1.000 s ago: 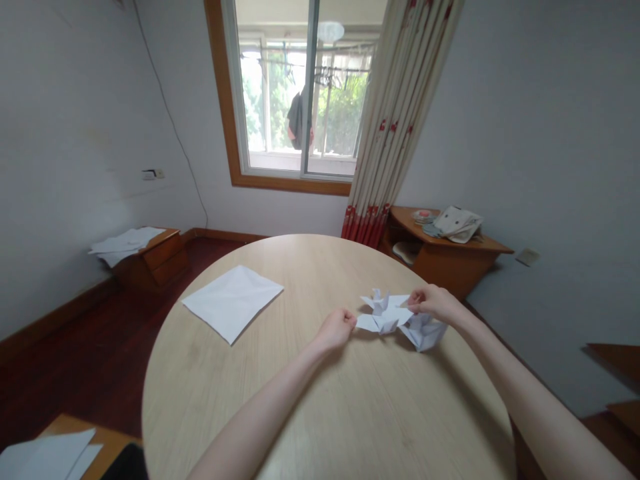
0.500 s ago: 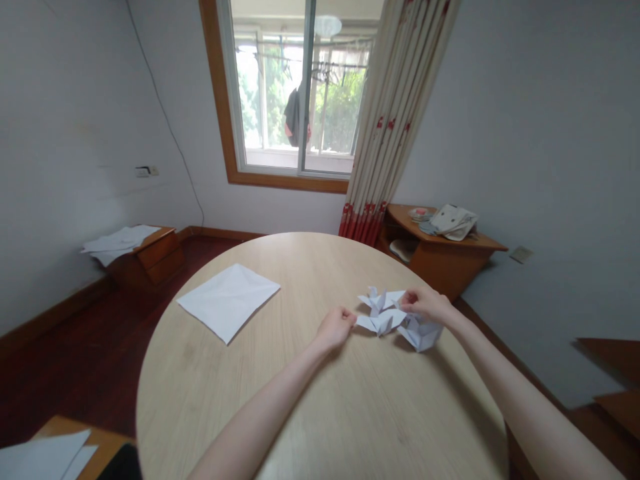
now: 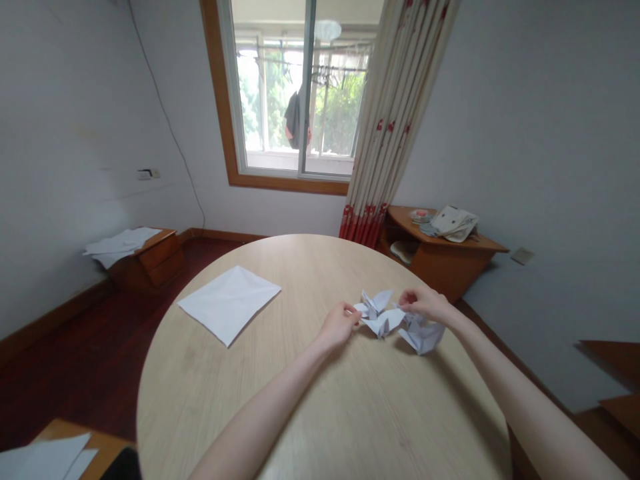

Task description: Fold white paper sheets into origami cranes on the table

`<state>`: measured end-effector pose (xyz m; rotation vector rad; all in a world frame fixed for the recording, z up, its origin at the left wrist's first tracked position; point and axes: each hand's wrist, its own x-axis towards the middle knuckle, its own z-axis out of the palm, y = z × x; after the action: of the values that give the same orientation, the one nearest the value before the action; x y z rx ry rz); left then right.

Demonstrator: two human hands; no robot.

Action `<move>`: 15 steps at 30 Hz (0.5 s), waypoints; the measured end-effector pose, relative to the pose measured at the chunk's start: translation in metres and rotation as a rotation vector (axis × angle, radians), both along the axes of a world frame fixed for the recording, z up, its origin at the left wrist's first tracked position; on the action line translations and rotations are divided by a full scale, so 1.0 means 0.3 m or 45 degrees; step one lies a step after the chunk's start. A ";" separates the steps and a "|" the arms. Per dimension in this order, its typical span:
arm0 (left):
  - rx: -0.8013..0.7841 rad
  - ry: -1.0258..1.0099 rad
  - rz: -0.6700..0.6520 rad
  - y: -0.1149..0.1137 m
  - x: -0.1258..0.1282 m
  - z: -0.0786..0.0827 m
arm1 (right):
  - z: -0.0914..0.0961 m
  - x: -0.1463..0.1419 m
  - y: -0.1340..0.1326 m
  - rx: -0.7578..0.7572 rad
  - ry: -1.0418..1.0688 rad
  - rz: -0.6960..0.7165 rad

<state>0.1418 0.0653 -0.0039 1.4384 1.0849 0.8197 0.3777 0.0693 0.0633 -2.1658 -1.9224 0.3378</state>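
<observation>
Three folded white paper cranes sit close together on the right side of the round table. The front paper crane (image 3: 384,323) has its wings spread, and my left hand (image 3: 342,323) pinches at its left wing tip. Just behind it stands another paper crane (image 3: 373,304), partly overlapped by the front one. My right hand (image 3: 424,302) has its fingertips pinched by the front crane's right wing; the exact grip is partly hidden. Below that hand a third paper crane (image 3: 423,338) rests near the table's right edge.
A square white sheet of paper (image 3: 230,303) lies on the left of the round wooden table (image 3: 320,400). Beyond the table stand a low cabinet with papers (image 3: 145,257) and a corner cabinet (image 3: 440,257) holding a cloth bag. A curtain (image 3: 390,133) hangs by the window.
The back crane has turned and shifted slightly, its wing now pointing up and to the right. My left hand has edged right; my right hand stays nearly in place.
</observation>
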 end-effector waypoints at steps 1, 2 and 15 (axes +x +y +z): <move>0.000 -0.013 -0.002 0.000 0.002 0.000 | 0.002 0.001 -0.002 -0.003 -0.004 -0.008; -0.001 -0.025 -0.004 -0.001 0.005 -0.001 | 0.003 0.003 -0.004 -0.006 -0.009 -0.015; 0.028 0.101 0.043 0.015 -0.007 -0.018 | 0.000 0.027 -0.003 -0.049 0.029 0.032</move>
<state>0.1397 0.0698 -0.0092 1.4849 1.1666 0.8063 0.3859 0.0683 0.0634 -2.1535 -1.9474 0.4052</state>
